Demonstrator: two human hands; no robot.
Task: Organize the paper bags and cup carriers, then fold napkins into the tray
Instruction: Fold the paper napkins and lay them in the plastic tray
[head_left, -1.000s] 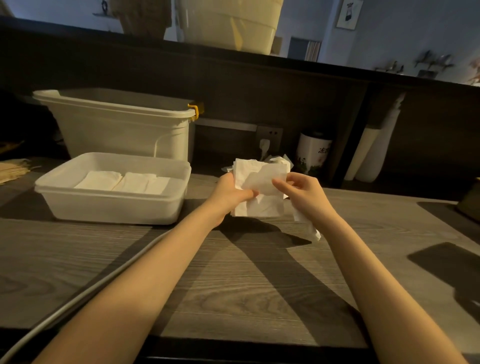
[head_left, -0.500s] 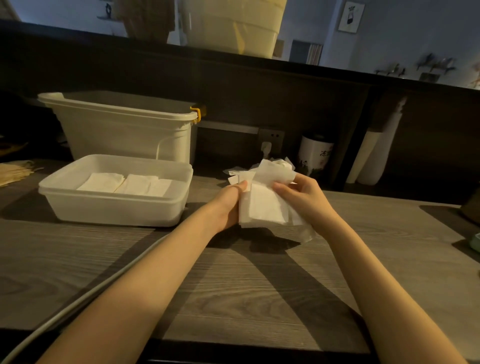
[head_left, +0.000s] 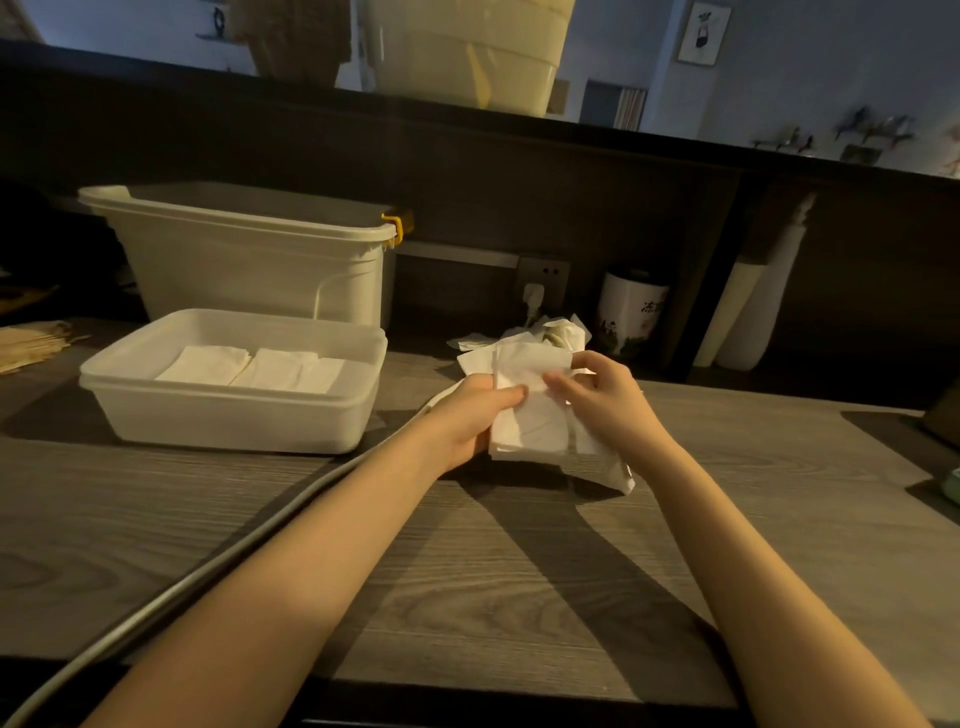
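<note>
The wood-grain counter (head_left: 467, 582) spans the whole lower view, and at its back left stands one tall pale bin (head_left: 249, 270) with a yellow latch. Directly in front of the bin sits one shallow white tray (head_left: 234, 421), and on its floor lie three folded napkins (head_left: 260, 370), flat and side by side. To the far left, a stack of brown paper bags (head_left: 31, 343) rests at the counter's edge; their count cannot be read. A grey cable (head_left: 208, 577) runs diagonally across the counter beneath the left forearm. To the right of the tray, held just above the counter, is the napkin (head_left: 530, 415) being worked, one white sheet as far as can be told, though thin layers overlap and the number is not certain. The left hand (head_left: 467, 421) grips its left edge with fingers curled round it, and the right hand (head_left: 602, 400) pinches the upper right part between thumb and fingertips. Behind them lies a small crumpled heap of loose napkins (head_left: 550, 332), too tangled to count. I judge the napkin very light, limp and easy to tear, so it wants holding at opposite edges or corners with gentle tension, creased by a fingertip, then carried flat to the tray.
</note>
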